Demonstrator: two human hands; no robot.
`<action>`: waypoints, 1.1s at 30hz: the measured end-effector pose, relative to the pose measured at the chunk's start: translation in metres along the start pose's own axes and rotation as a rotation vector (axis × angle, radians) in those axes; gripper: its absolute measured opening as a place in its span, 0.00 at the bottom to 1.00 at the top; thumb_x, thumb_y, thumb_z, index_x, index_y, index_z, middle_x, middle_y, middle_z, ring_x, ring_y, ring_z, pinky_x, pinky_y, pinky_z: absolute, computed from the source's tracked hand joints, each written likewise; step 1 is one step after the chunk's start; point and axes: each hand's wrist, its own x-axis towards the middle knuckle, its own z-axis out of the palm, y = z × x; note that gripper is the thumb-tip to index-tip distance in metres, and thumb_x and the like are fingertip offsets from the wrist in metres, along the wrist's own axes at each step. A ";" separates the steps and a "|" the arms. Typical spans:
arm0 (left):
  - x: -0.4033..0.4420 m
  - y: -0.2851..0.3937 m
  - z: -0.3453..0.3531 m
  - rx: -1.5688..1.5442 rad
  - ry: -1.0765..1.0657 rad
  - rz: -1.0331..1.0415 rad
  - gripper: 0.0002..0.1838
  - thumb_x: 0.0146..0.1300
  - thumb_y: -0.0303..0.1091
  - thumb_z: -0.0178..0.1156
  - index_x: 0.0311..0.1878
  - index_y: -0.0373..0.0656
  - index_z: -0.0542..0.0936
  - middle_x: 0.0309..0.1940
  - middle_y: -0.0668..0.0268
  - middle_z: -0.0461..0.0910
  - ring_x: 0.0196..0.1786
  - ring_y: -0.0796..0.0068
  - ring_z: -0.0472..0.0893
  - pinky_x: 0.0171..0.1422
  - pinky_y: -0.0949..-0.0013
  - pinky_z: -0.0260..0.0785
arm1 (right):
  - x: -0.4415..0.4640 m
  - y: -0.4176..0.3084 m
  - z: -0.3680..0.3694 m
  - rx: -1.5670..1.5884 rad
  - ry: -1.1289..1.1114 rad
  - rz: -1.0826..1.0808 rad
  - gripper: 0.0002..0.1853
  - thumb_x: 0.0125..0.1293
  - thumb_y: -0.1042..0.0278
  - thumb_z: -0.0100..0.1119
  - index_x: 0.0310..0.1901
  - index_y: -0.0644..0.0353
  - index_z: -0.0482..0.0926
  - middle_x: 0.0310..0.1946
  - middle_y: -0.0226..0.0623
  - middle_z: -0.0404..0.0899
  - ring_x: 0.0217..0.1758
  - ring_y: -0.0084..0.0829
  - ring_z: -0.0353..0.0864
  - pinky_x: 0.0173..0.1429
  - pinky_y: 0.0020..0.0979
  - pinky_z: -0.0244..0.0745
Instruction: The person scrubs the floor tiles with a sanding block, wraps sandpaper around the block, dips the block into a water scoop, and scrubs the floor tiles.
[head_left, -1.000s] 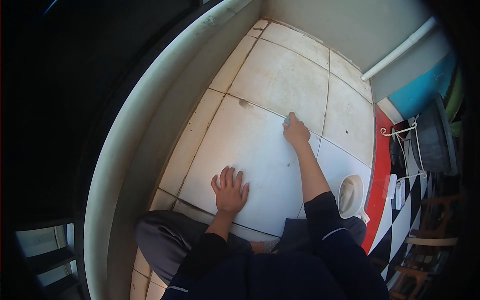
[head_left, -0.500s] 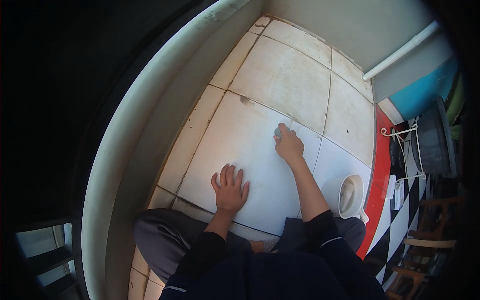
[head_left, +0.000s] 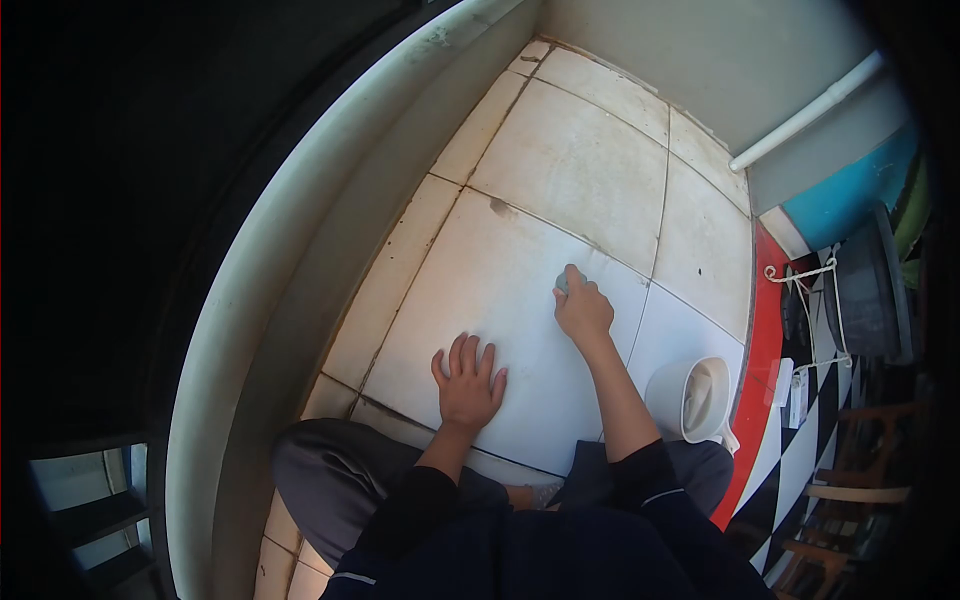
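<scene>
My right hand (head_left: 585, 310) is closed round a small grey-blue pad (head_left: 570, 281), pressed down on a large white floor tile (head_left: 500, 290). Much of the pad is hidden under the fingers, so its exact kind is hard to make out. Flat on the same tile, nearer my knees, rests my left hand (head_left: 470, 388) with its fingers spread and nothing in it. A white plastic dipper (head_left: 667, 395) with a handle stands by my right knee; something pale shows inside it.
A low grey ledge (head_left: 290, 230) curves along the left, and a wall (head_left: 700, 45) closes the far end. To the right are a red floor strip (head_left: 750, 400), a white metal rack (head_left: 838, 300), a dark basin (head_left: 865, 290) and a white pipe (head_left: 810, 112). Farther tiles look stained.
My right hand has drawn slightly back toward me across the tile with the pad. My left hand remains flat and spread. The whole view has shifted a little.
</scene>
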 end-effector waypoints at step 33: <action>-0.001 0.002 0.001 0.000 0.023 0.001 0.21 0.59 0.46 0.51 0.51 0.45 0.72 0.55 0.59 0.65 0.64 0.63 0.57 0.64 0.46 0.43 | -0.014 0.008 0.005 0.003 -0.016 0.000 0.21 0.61 0.55 0.51 0.55 0.46 0.61 0.37 0.49 0.76 0.36 0.48 0.79 0.34 0.45 0.73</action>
